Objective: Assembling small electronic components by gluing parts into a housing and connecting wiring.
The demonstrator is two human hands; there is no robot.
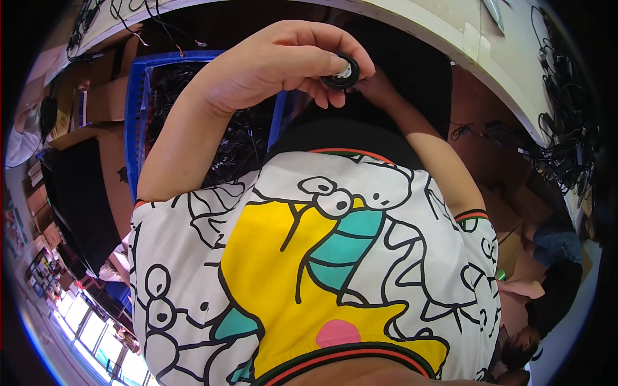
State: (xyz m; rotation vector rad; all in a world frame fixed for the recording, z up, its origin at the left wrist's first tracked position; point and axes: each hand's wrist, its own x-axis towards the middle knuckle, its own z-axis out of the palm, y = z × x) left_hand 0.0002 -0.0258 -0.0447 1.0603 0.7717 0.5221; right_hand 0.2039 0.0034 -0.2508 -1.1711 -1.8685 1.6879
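Note:
My left hand [293, 59] is raised in front of me, thumb and fingers closed round a small round black part [340, 81] with a whitish patch in its middle. Its exact kind does not show. Just beyond it, to the right, my right hand [375, 85] is close to the fingers of the left. The left hand and the black part cover some of it, and most of its fingers are hidden. Whether it touches or holds anything does not show.
A blue crate [133, 96] full of tangled black cables stands at my left. The white table edge [444, 35] curves across the far side, with bundles of black cable [559, 138] at the right. Cardboard boxes [106, 100] stand far left. Another person [557, 293] is at the lower right.

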